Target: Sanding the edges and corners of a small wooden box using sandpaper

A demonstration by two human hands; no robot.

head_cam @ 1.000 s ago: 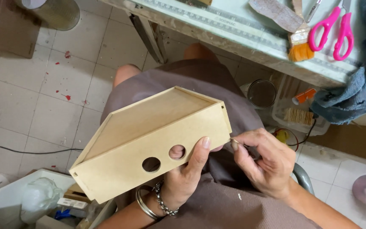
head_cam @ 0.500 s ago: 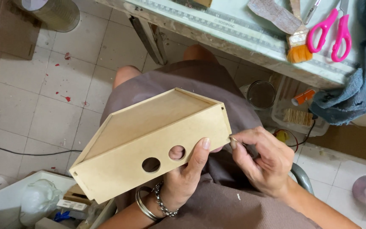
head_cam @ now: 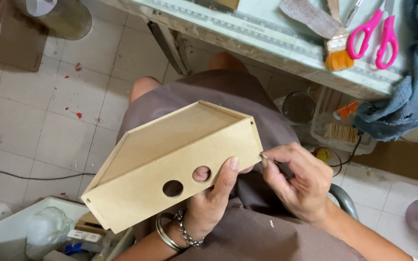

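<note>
An open-topped box of pale fibreboard (head_cam: pixel 170 145) with two round holes in its front panel rests tilted over my lap. My left hand (head_cam: pixel 209 203), wearing bangles and a chain bracelet at the wrist, grips the box from below, thumb pressed on the front panel beside the right hole. My right hand (head_cam: pixel 298 181) pinches a small thin object (head_cam: pixel 264 156) against the box's lower right corner. What that object is I cannot tell.
A worktable edge with a ruled mat (head_cam: pixel 267 34) runs across the top, bearing pink scissors (head_cam: pixel 376 31), a paintbrush (head_cam: pixel 337 53) and a blue cloth (head_cam: pixel 407 101). Under it stand a jar (head_cam: pixel 298 107) and a tub of wooden sticks (head_cam: pixel 339 133). A cluttered bin (head_cam: pixel 25 227) sits lower left.
</note>
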